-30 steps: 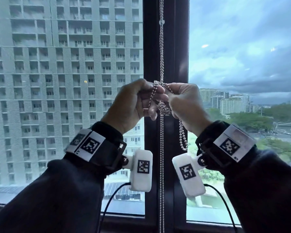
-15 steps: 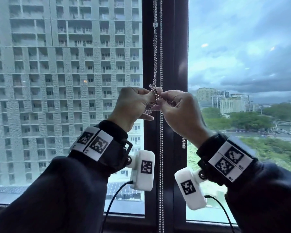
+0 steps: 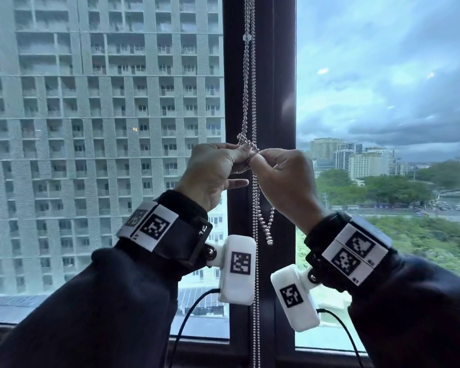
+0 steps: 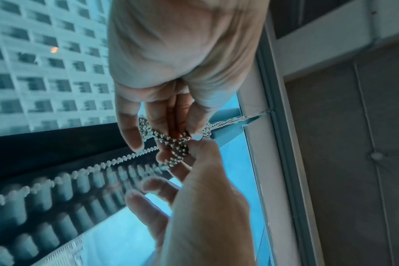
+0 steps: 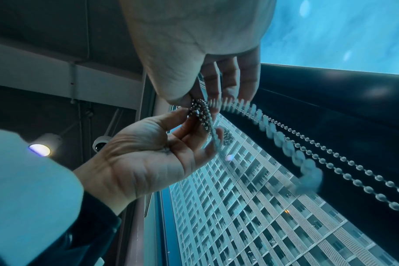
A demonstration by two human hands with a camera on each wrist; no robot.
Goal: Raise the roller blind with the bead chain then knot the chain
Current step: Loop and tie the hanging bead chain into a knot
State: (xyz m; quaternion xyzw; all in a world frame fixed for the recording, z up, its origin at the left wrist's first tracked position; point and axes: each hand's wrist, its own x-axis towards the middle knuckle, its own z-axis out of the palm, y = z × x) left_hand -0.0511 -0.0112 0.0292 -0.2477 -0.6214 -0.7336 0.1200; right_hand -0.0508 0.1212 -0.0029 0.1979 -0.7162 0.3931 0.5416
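Bead chain (image 3: 250, 83) hangs in front of the dark window mullion (image 3: 282, 75); its bunched, partly formed knot (image 3: 246, 148) sits between the two hands, at 12 o'clock from both wrists in the head view.

Left hand (image 3: 213, 173): thumb and forefinger pinch the bunched coil at the hand's 2 o'clock edge, and the lower fingers extend loosely toward 3 o'clock. This grip probably fixes the coil in place so that the loops cannot slide apart.

Right hand (image 3: 282, 176): fingertips closed on the chain directly at 3 o'clock from the left pinch, touching it. The right wrist view shows the coil (image 5: 201, 111) clamped between the thumb and fingers of both hands, so the working strand can be fed through at close range.

Outward from the grip:
- At 12 o'clock, two strands run up the mullion, close together and fairly straight
- At 6 o'clock, a long strand hangs down, and a short loop (image 3: 268, 229) dangles just beside it at its 3 o'clock

No blind fabric covers the window glass (image 3: 104, 128), so the raising step appears complete; the knot appears loose and not yet tightened
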